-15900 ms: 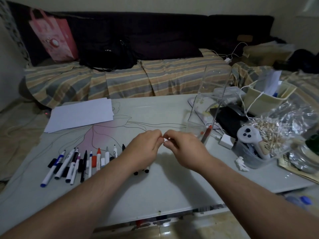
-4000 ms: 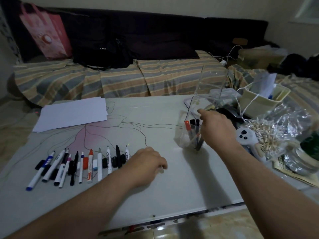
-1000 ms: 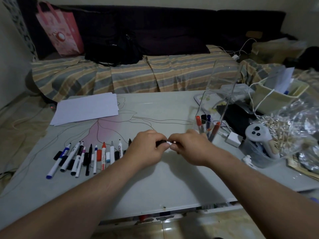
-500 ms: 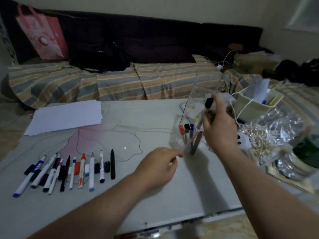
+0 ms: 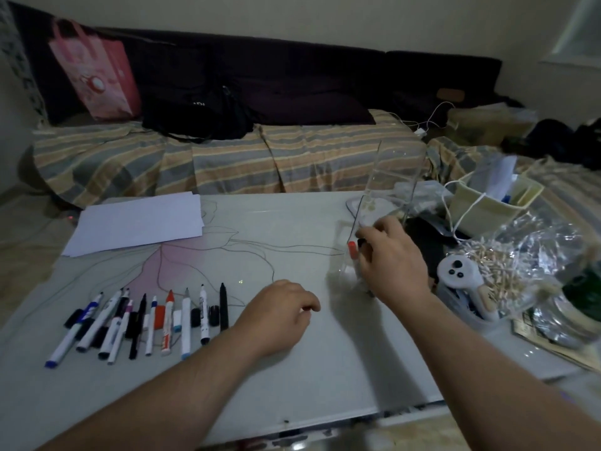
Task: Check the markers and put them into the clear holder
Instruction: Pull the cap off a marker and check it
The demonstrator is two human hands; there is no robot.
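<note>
Our right hand (image 5: 392, 260) is at the low front of the clear holder (image 5: 388, 203), on the right side of the table (image 5: 292, 369). Its fingers curl at a black cap (image 5: 361, 243), but we cannot tell if they pinch it or just touch it. A red cap (image 5: 352, 249) stands just left of it inside the holder; the hand hides the rest, so we cannot count them. Our left hand (image 5: 279, 315) rests on the table with fingers loosely curled, holding nothing. Just to its left lies a row of markers (image 5: 146, 320), about 11 of them, with loose caps in between. 1 stack of paper (image 5: 136, 222) lies behind them.
</note>
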